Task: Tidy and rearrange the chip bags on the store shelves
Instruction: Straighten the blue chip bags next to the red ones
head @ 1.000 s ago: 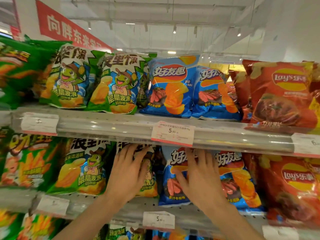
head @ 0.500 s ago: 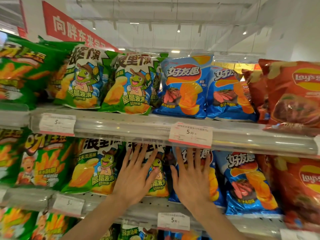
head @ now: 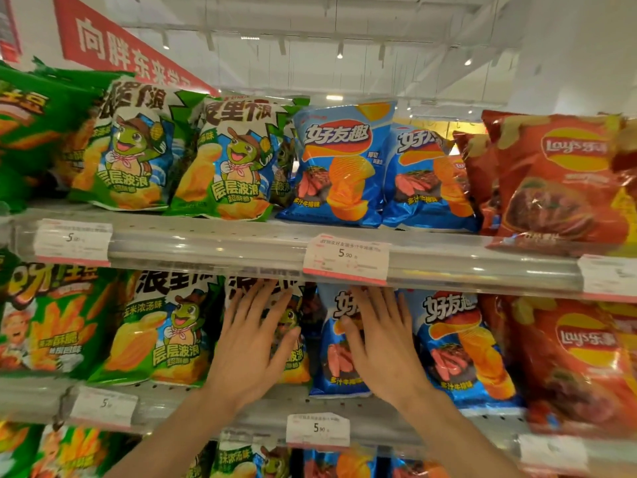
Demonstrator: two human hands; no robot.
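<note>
Both hands rest flat on bags on the middle shelf (head: 220,405). My left hand (head: 253,343) lies with fingers spread on a green-and-white chip bag with a cartoon turtle (head: 296,357), covering most of its front. My right hand (head: 377,343) presses flat against a blue chip bag (head: 336,367) right beside it. Neither hand closes around a bag. Another turtle bag (head: 165,332) stands to the left, another blue bag (head: 462,346) to the right.
The upper shelf (head: 206,246) carries green bags, turtle bags (head: 234,160), blue bags (head: 341,163) and red Lay's bags (head: 558,181). Red Lay's bags (head: 579,367) fill the middle shelf's right, green bags (head: 51,322) its left. Price tags (head: 346,258) line the rails. More bags sit below.
The view has shifted slightly, so the shelves sit further left in frame. Both hands stay flat on the same two bags, fingers reaching a little higher under the upper shelf rail.
</note>
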